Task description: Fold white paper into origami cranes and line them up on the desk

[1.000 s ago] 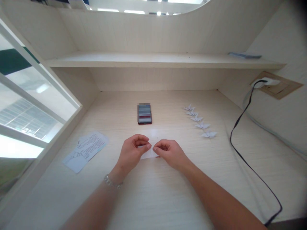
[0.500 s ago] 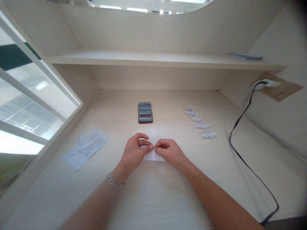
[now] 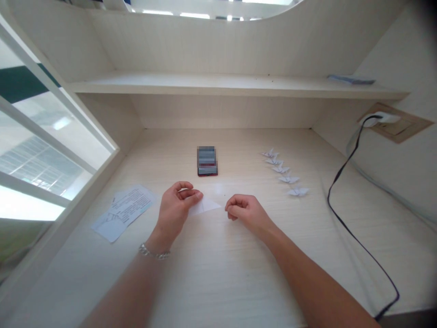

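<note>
My left hand (image 3: 175, 208) pinches a small white folded paper (image 3: 204, 206) at its left end, thumb and fingers closed on it just above the pale wooden desk (image 3: 218, 273). The paper's pointed tip sticks out to the right. My right hand (image 3: 246, 212) hovers a short way right of that tip, fingers curled in with nothing visible in them, not touching the paper. A metal bracelet sits on my left wrist.
A phone (image 3: 206, 161) lies behind the hands. Several folded white paper cranes (image 3: 282, 172) sit in a row at the right. A printed instruction sheet (image 3: 123, 211) lies at the left. A black cable (image 3: 344, 191) runs from a wall socket (image 3: 385, 119) across the desk's right side. A shelf (image 3: 235, 86) spans above.
Both hands were pinching the paper together near the desk. My right hand has let go and drawn right; my left hand has shifted left and up with the paper.
</note>
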### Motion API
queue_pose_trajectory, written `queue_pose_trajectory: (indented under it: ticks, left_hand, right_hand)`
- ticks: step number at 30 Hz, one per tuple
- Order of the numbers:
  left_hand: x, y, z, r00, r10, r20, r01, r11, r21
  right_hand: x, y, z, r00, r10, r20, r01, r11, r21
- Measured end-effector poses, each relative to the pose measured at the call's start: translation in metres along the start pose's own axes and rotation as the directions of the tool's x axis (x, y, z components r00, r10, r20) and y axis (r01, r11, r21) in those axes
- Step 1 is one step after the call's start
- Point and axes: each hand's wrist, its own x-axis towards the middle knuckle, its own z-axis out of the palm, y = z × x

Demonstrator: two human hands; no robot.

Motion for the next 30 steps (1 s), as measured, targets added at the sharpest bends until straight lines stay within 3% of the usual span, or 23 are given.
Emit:
queue_pose_trajectory:
  ticks: [7,13,18,30]
  left_hand:
    - [-0.003,-0.006,0.005,0.997,0.03,0.073,-0.03,1.0,0.003]
    - [-0.003,-0.009,0.006,0.994,0.055,0.095,-0.061,0.996,0.064]
    - [-0.005,-0.006,0.006,0.983,-0.027,0.182,-0.005,0.985,0.175]
    - [-0.014,-0.016,0.019,0.974,-0.018,0.228,-0.049,0.957,0.284]
  right_hand:
    - [-0.002,-0.004,0.003,1.0,-0.009,-0.002,0.009,0.998,0.055]
    - [-0.004,0.001,0.006,0.998,-0.046,0.038,0.05,0.994,-0.101]
    - [-0.003,0.003,0.001,0.997,-0.067,0.033,0.072,0.972,-0.223]
    - [-0.005,-0.004,0.01,0.993,-0.112,0.04,0.118,0.956,-0.267]
